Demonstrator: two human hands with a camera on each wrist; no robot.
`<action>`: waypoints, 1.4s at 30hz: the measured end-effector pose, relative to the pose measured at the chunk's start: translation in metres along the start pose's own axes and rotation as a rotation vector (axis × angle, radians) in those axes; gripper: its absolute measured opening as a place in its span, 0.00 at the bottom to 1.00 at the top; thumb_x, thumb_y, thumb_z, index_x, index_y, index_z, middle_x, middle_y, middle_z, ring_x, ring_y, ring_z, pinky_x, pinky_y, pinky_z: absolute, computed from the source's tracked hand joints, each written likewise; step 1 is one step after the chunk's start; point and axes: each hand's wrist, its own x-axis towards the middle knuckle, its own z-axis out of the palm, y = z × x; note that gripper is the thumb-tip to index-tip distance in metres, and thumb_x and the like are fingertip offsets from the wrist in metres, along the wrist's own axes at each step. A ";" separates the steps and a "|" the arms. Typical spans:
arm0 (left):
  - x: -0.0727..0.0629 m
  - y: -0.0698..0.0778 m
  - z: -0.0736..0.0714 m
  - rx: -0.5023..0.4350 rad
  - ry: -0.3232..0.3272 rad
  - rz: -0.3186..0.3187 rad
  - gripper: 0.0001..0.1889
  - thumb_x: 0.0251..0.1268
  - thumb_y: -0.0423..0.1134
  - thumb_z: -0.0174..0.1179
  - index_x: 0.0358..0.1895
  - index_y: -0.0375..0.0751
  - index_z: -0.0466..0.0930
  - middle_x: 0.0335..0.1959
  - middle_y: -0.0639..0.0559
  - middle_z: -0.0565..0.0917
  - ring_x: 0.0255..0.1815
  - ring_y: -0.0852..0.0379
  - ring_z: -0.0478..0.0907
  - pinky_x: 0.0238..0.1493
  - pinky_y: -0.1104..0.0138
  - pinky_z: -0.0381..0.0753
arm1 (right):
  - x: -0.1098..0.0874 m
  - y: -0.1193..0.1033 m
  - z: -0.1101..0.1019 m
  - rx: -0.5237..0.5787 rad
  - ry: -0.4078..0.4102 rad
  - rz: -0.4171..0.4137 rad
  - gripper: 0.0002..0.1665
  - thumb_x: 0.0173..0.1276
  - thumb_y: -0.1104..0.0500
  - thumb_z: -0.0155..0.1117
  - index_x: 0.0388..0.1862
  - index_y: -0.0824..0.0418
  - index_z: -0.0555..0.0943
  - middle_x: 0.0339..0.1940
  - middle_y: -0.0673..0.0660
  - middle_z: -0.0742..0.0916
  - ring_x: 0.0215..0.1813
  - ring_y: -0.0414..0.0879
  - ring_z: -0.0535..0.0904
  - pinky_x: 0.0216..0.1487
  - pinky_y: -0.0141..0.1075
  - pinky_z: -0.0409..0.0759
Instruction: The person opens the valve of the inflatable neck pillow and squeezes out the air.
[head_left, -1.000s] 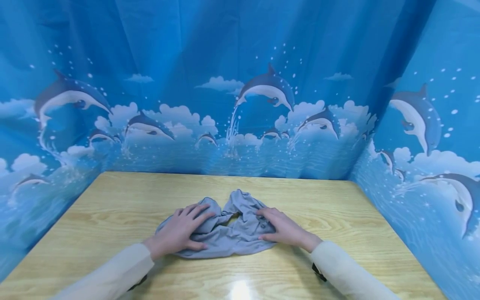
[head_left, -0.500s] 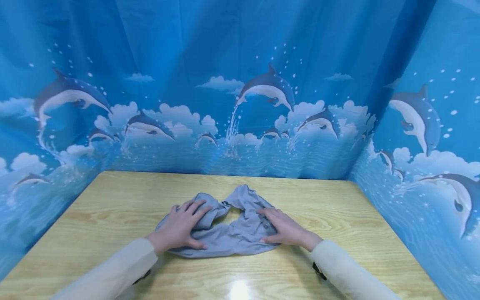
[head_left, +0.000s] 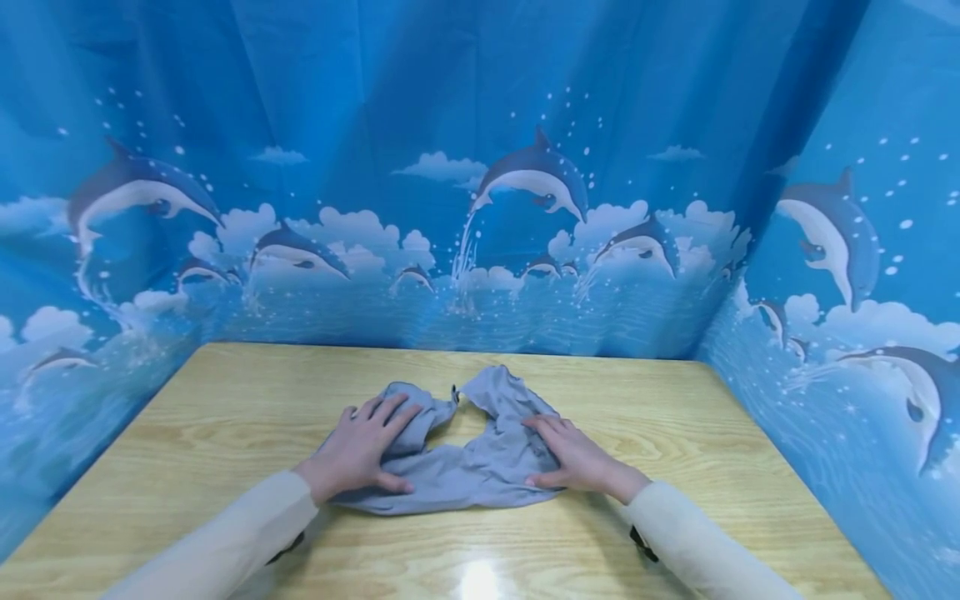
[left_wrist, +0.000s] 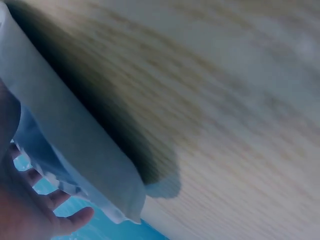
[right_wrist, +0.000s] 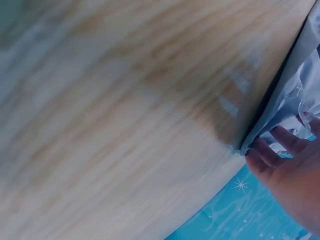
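Observation:
A crumpled grey garment (head_left: 457, 479) lies on the wooden table in the head view, with a gap in its middle where bare wood shows. My left hand (head_left: 356, 450) rests on its left part, fingers spread and thumb pointing inward. On the opposite side my right hand (head_left: 573, 458) lies over the garment's right part, fingers extended. The left wrist view catches the garment's near edge (left_wrist: 95, 145) beside the fingers (left_wrist: 80, 220). From the right wrist, the fingertips of the right hand (right_wrist: 295, 180) meet the garment's edge (right_wrist: 280, 110).
The light wooden table (head_left: 262, 387) extends around the garment on all sides. A blue curtain (head_left: 420, 108) with printed dolphins and clouds stands along its back and sides. A bright light reflection shows near the table's front.
The garment's far folds have spread apart and back, widening the gap in its middle. Its upper right piece has shifted away from me. Both hands have moved only slightly, the right one a little rightward.

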 end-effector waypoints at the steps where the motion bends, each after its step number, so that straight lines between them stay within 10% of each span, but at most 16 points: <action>1: -0.001 0.000 0.000 -0.006 0.008 0.009 0.59 0.29 0.80 0.54 0.71 0.55 0.51 0.71 0.45 0.55 0.67 0.34 0.56 0.55 0.36 0.62 | 0.000 0.000 0.000 0.007 0.001 -0.001 0.47 0.55 0.41 0.66 0.67 0.61 0.60 0.65 0.63 0.68 0.65 0.61 0.63 0.63 0.56 0.62; 14: -0.021 0.000 0.004 0.025 0.121 0.178 0.44 0.46 0.72 0.55 0.69 0.59 0.57 0.70 0.45 0.58 0.67 0.37 0.56 0.54 0.40 0.67 | -0.003 0.005 0.000 0.065 0.042 -0.102 0.47 0.53 0.41 0.67 0.67 0.58 0.61 0.66 0.61 0.67 0.68 0.58 0.60 0.65 0.54 0.61; 42: -0.007 -0.001 0.004 0.028 0.022 -0.033 0.59 0.26 0.80 0.57 0.70 0.59 0.52 0.73 0.44 0.50 0.64 0.23 0.53 0.51 0.35 0.64 | -0.003 0.002 -0.002 0.022 -0.051 0.018 0.54 0.50 0.37 0.67 0.70 0.55 0.56 0.68 0.66 0.62 0.68 0.65 0.56 0.60 0.61 0.62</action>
